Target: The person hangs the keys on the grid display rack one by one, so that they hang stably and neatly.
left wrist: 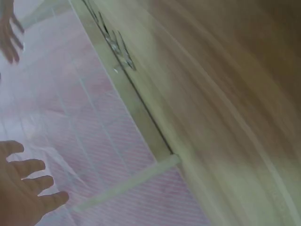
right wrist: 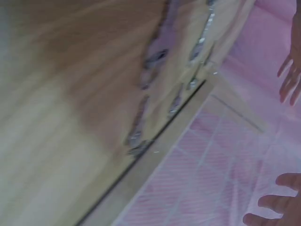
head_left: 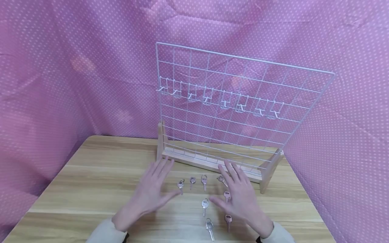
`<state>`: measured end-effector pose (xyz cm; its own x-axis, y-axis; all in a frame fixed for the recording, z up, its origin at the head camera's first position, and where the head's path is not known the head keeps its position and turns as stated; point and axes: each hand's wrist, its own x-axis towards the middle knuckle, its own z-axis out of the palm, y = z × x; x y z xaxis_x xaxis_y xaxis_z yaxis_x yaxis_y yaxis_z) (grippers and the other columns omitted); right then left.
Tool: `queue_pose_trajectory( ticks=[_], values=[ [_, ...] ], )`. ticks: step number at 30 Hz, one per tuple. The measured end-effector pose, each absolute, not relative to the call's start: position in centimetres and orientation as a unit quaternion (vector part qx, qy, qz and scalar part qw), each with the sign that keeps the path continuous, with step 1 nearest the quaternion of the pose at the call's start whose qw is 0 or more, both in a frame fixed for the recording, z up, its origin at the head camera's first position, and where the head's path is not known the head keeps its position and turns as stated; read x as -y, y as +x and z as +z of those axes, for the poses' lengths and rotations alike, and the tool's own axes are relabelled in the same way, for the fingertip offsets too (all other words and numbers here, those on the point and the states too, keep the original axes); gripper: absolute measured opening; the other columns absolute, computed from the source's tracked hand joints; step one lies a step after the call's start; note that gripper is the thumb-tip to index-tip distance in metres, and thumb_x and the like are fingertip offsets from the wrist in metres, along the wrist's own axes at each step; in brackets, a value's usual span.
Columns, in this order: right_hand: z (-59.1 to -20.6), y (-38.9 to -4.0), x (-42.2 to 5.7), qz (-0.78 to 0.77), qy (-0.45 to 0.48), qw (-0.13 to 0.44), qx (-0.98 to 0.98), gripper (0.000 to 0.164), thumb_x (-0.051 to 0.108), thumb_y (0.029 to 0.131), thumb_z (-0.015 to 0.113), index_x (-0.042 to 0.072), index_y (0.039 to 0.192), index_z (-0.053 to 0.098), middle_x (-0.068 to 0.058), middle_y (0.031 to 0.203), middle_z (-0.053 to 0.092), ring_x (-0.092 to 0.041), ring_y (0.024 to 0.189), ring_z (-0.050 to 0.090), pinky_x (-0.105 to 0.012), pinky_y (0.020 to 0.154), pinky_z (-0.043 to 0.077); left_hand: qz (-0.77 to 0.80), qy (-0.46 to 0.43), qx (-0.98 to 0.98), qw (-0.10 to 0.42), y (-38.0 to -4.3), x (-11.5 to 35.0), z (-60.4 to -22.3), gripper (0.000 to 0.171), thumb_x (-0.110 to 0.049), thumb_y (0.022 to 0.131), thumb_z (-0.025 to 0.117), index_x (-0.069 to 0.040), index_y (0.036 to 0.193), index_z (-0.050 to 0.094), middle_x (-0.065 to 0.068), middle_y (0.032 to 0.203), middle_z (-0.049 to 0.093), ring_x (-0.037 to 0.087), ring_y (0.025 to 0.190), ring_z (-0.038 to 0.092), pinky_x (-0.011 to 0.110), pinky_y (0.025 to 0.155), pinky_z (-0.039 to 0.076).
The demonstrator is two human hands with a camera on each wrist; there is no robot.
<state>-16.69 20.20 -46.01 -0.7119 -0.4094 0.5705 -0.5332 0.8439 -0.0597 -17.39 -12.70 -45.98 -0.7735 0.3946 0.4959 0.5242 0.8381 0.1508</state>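
Note:
My left hand (head_left: 152, 189) hovers over the wooden table with its fingers spread, left of the keys; it holds nothing. My right hand (head_left: 240, 195) is spread the same way above the right-hand keys and partly covers some of them. Several silver keys with rings lie on the wood. One key (head_left: 180, 186) is near my left thumb, another key (head_left: 205, 206) by my right thumb, and a further key (head_left: 209, 228) lies closer to me. In the right wrist view a key (right wrist: 160, 47) shows blurred, with my right fingers (right wrist: 277, 203) at the lower right.
Behind the keys stands a white wire grid rack (head_left: 243, 60) in a wooden base (head_left: 209, 164). A row of white hooks (head_left: 225, 104) hangs across it, with no keys on them. Pink dotted cloth (head_left: 76, 67) surrounds the table (head_left: 76, 189).

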Motion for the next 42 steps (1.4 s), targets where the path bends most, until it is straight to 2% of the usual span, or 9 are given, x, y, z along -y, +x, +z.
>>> queue_pose_trajectory(
  ticks=[4, 9, 10, 15, 17, 21, 29, 36, 42],
  values=[
    [-46.9, -17.3, -21.5, 0.153, 0.244, 0.284, 0.915, 0.097, 0.062, 0.081, 0.081, 0.015, 0.158, 0.047, -0.015, 0.161, 0.052, -0.044, 0.141, 0.055, -0.059, 0.117, 0.047, -0.250, -0.205, 0.920, 0.223, -19.3, 13.2, -46.3, 0.088, -0.045, 0.091, 0.079, -0.005, 0.159, 0.041, 0.018, 0.167, 0.041, 0.043, 0.152, 0.043, 0.065, 0.124, 0.036],
    [-47.8, -17.9, -22.9, 0.232, 0.221, 0.254, 0.913, 0.082, 0.043, 0.080, 0.088, 0.014, 0.150, 0.057, -0.013, 0.149, 0.063, -0.040, 0.132, 0.062, -0.063, 0.105, 0.055, -0.379, -0.148, 0.886, 0.223, -21.4, 13.9, -46.6, 0.075, -0.031, 0.091, 0.082, -0.005, 0.154, 0.049, 0.022, 0.155, 0.055, 0.046, 0.138, 0.057, 0.069, 0.114, 0.047],
    [-47.9, -18.0, -23.1, 0.243, 0.215, 0.244, 0.914, 0.078, 0.041, 0.081, 0.088, 0.014, 0.148, 0.059, -0.013, 0.146, 0.065, -0.038, 0.131, 0.063, -0.062, 0.105, 0.056, -0.399, -0.137, 0.879, 0.223, -21.9, 14.0, -46.6, 0.073, -0.029, 0.092, 0.082, -0.005, 0.153, 0.050, 0.023, 0.153, 0.057, 0.047, 0.135, 0.060, 0.067, 0.107, 0.053],
    [-48.5, -19.0, -24.1, 0.279, 0.207, 0.204, 0.915, 0.059, 0.029, 0.085, 0.088, 0.011, 0.137, 0.067, -0.011, 0.132, 0.074, -0.033, 0.119, 0.071, -0.053, 0.096, 0.062, -0.494, -0.101, 0.833, 0.226, -24.4, 14.9, -46.5, 0.059, -0.018, 0.094, 0.079, 0.002, 0.144, 0.055, 0.028, 0.143, 0.063, 0.049, 0.127, 0.064, 0.062, 0.101, 0.058],
    [-48.6, -19.6, -24.3, 0.293, 0.207, 0.182, 0.916, 0.053, 0.025, 0.086, 0.087, 0.008, 0.133, 0.069, -0.010, 0.126, 0.076, -0.031, 0.111, 0.073, -0.048, 0.091, 0.064, -0.522, -0.090, 0.817, 0.230, -25.4, 15.2, -46.5, 0.055, -0.014, 0.095, 0.078, 0.003, 0.143, 0.056, 0.027, 0.141, 0.065, 0.047, 0.126, 0.064, 0.061, 0.107, 0.055],
    [-49.0, -20.8, -24.4, 0.307, 0.188, 0.124, 0.925, 0.046, 0.025, 0.088, 0.085, 0.010, 0.130, 0.072, -0.008, 0.120, 0.078, -0.025, 0.102, 0.075, -0.042, 0.087, 0.066, -0.553, -0.063, 0.797, 0.233, -27.0, 15.9, -46.2, 0.050, -0.010, 0.096, 0.076, 0.002, 0.141, 0.058, 0.026, 0.137, 0.066, 0.044, 0.123, 0.065, 0.058, 0.106, 0.057],
    [-50.1, -23.2, -24.3, 0.313, 0.164, 0.078, 0.932, 0.034, 0.026, 0.091, 0.083, 0.012, 0.121, 0.076, -0.004, 0.110, 0.081, -0.016, 0.093, 0.076, -0.035, 0.084, 0.065, -0.578, -0.028, 0.783, 0.226, -29.5, 16.2, -46.1, 0.048, -0.013, 0.099, 0.074, 0.002, 0.141, 0.056, 0.023, 0.138, 0.064, 0.040, 0.124, 0.065, 0.034, 0.102, 0.061],
    [-50.7, -24.6, -23.9, 0.295, 0.169, 0.061, 0.938, 0.023, 0.018, 0.091, 0.083, 0.010, 0.111, 0.078, 0.000, 0.100, 0.079, -0.006, 0.084, 0.067, -0.021, 0.077, 0.059, -0.594, -0.011, 0.772, 0.224, -30.9, 16.2, -46.4, 0.047, -0.015, 0.100, 0.073, 0.002, 0.141, 0.056, 0.025, 0.136, 0.063, 0.041, 0.121, 0.066, 0.004, 0.086, 0.052],
    [-50.7, -25.4, -23.7, 0.285, 0.179, 0.044, 0.941, 0.014, 0.015, 0.092, 0.081, 0.012, 0.105, 0.079, 0.004, 0.093, 0.077, -0.003, 0.078, 0.064, -0.020, 0.072, 0.056, -0.603, 0.010, 0.767, 0.217, -31.7, 15.9, -46.6, 0.044, -0.014, 0.100, 0.072, 0.001, 0.139, 0.058, 0.025, 0.134, 0.066, 0.037, 0.120, 0.064, 0.005, 0.086, 0.051]
  ],
)
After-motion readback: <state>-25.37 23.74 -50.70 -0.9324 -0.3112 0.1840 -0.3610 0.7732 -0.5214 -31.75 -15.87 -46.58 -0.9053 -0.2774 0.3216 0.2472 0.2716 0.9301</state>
